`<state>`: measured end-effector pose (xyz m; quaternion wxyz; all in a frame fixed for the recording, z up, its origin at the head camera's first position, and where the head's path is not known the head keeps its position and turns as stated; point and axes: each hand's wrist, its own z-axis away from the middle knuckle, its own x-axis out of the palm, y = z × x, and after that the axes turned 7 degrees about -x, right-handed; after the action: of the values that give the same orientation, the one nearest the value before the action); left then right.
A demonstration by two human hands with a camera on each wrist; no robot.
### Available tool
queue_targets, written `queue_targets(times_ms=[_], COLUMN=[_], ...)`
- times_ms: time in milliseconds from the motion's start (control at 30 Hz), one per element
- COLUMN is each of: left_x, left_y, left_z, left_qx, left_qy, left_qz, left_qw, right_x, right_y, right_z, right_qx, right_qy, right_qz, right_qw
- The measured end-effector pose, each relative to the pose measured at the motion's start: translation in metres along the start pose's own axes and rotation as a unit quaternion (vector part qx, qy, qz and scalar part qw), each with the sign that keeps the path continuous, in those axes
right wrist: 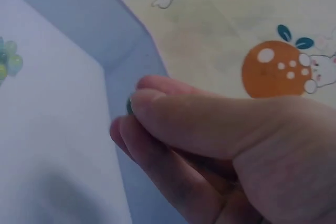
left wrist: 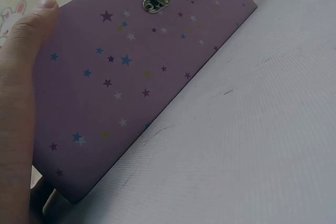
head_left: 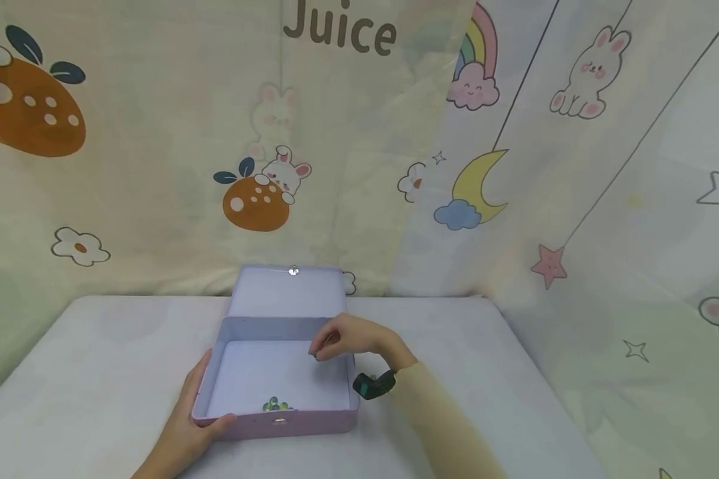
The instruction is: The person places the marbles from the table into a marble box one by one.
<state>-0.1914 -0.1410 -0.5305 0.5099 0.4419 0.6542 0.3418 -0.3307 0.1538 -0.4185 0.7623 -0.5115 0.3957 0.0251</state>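
Note:
A lidded box [head_left: 297,426], purple outside and pale inside, stands open with its lid [head_left: 287,293] tipped back. My left hand [head_left: 188,412] grips its front left corner, thumb on the front wall, fingers along the left side. In the left wrist view, the box's front [left wrist: 131,77] shows small stars and a metal catch [left wrist: 156,2]. Several green and clear marbles [head_left: 274,404] lie together inside, against the front wall. Above the box's right half, my right hand [head_left: 350,336] pinches a small dark green marble [right wrist: 129,105], mostly hidden by thumb and fingertips.
The box stands on a white-covered table [head_left: 455,352]. Behind and beside it hangs a printed cloth [head_left: 359,166] with rabbits, oranges and stars. A dark band with a device [head_left: 374,384] sits on my right wrist, close to the box's right wall.

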Motion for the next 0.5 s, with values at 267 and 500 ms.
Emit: queue_targets(times_ms=[267, 500], left_x=[0.003, 0.002], left_y=[0.000, -0.004], left_z=[0.000, 0.000], left_qx=[-0.028, -0.006], left_qy=[-0.011, 0.005], left_qz=[0.006, -0.014], left_qw=[0.9995, 0.9999], right_x=[0.020, 0.032], right_y=[0.000, -0.005], right_z=[-0.023, -0.033], right_qx=[0.020, 0.032], right_qy=[0.023, -0.012], right_qz=[0.165, 0.236], right_qw=[0.986, 0.971])
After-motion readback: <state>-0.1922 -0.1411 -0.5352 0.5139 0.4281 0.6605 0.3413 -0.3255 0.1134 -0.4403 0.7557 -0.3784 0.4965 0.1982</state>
